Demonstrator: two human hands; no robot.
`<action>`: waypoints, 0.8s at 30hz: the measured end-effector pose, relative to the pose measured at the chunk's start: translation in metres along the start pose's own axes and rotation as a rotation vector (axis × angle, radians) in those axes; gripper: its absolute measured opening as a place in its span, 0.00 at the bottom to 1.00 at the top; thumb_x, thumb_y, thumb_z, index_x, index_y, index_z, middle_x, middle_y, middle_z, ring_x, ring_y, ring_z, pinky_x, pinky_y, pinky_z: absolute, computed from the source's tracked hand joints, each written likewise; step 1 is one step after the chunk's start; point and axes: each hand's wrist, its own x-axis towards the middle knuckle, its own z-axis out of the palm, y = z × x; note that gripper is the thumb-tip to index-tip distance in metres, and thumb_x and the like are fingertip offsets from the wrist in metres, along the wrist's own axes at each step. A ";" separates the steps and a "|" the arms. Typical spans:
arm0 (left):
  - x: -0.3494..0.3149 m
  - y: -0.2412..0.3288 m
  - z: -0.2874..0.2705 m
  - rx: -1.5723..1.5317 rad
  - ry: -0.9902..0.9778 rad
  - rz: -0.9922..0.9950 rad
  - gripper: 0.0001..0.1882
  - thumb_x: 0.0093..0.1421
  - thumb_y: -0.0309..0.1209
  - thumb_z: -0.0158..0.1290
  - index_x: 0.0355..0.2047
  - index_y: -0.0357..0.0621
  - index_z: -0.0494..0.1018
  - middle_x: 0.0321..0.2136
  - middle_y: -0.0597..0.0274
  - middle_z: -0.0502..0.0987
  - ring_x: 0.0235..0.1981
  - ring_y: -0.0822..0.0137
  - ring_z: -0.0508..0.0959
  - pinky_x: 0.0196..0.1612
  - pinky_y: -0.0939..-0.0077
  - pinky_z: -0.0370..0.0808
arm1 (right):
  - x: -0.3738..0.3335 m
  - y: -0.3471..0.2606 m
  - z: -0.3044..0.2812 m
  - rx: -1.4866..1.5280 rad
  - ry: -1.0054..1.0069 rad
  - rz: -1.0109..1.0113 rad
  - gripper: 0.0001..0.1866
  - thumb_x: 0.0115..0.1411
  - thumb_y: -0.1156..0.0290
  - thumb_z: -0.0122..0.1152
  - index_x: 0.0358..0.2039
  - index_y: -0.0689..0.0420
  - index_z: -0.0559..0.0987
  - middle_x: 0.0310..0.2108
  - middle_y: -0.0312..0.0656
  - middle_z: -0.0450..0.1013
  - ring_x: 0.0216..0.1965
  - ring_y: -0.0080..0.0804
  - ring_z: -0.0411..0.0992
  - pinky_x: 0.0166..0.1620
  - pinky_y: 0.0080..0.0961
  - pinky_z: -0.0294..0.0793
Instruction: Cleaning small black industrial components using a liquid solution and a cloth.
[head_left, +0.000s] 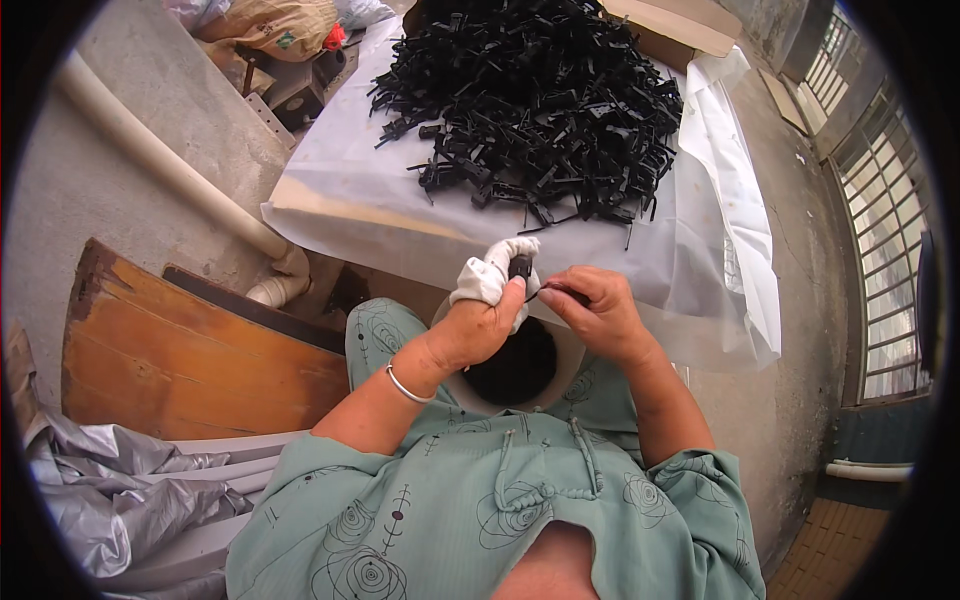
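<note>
My left hand [478, 328], with white cloth [482, 280] around its fingers, grips a small black plastic part [520, 267] upright between thumb and fingers. Close on its right, my right hand [608, 312] is closed in a pinch. A thin dark piece [537, 294] runs from those fingertips toward the black part; whether it belongs to the part or is a separate tool, I cannot tell. Below both hands, between my knees, stands a pale round bucket [572, 362] with dark contents. Ahead, a large heap of similar black plastic parts [540, 110] covers much of the table.
White sheeting [365, 235] covers the table, and a cardboard flap [680, 22] rises at its back right. To the left are a curved wooden board [190, 350], a pale pipe [170, 165] and silver sheeting [120, 500]. A barred window [890, 250] is at the right.
</note>
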 end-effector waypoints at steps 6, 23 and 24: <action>-0.001 0.005 0.000 0.067 -0.114 -0.004 0.16 0.59 0.25 0.39 0.49 0.40 0.58 0.30 0.67 0.66 0.19 0.81 0.61 0.22 0.88 0.61 | 0.000 0.000 0.006 0.225 -0.030 0.250 0.09 0.57 0.71 0.57 0.23 0.63 0.73 0.17 0.34 0.65 0.21 0.19 0.60 0.26 0.18 0.63; -0.004 -0.007 0.003 0.296 0.095 0.061 0.13 0.54 0.24 0.39 0.40 0.34 0.62 0.29 0.55 0.69 0.29 0.64 0.70 0.35 0.72 0.70 | -0.003 0.003 0.031 0.434 -0.076 0.286 0.15 0.63 0.67 0.46 0.22 0.62 0.70 0.16 0.33 0.63 0.21 0.18 0.57 0.25 0.21 0.62; -0.003 -0.005 0.002 0.355 0.086 0.126 0.13 0.54 0.24 0.39 0.40 0.34 0.62 0.29 0.54 0.69 0.29 0.62 0.71 0.34 0.72 0.70 | -0.002 0.000 0.029 0.525 -0.115 0.340 0.15 0.64 0.66 0.45 0.23 0.61 0.71 0.18 0.28 0.64 0.23 0.16 0.58 0.27 0.18 0.63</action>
